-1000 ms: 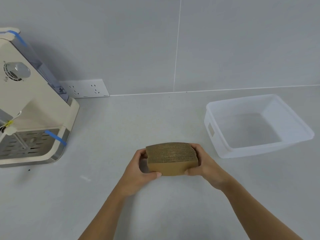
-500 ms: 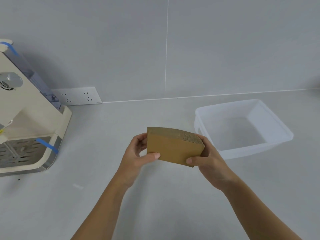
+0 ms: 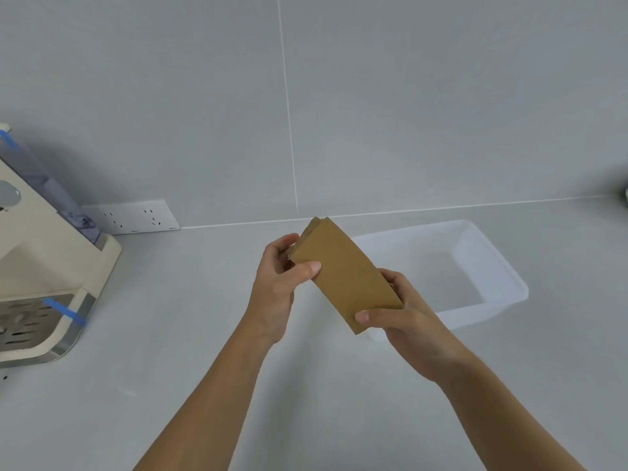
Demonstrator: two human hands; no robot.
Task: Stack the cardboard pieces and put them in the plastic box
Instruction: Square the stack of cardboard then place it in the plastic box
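The stacking looks done: the left hand (image 3: pixel 275 283) and right hand (image 3: pixel 404 321) pinch the brown cardboard stack (image 3: pixel 343 273), tilted in the air just left of the empty translucent plastic box (image 3: pixel 499 266). Only placing it inside remains.

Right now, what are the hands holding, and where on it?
Both hold the cardboard stack, tilted above the counter: left hand pinches its upper left end, right hand grips its lower right end.
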